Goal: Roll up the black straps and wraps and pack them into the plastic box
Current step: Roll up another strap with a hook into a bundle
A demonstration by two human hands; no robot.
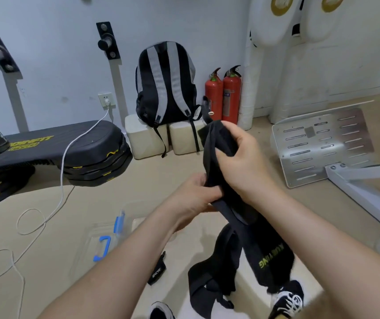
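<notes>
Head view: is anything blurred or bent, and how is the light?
In the head view, the clear plastic box looks smeared and faint; the wall rail leans from lens distortion; light is soft and even, with shine on the metal plate; the black wrap is fairly sharp.

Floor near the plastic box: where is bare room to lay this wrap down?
Bare floor lies between the stacked steps, the cushions and the left hand. Crowded: white cable loops left of the plastic box; a small strap and the hanging wrap are to its right.
</notes>
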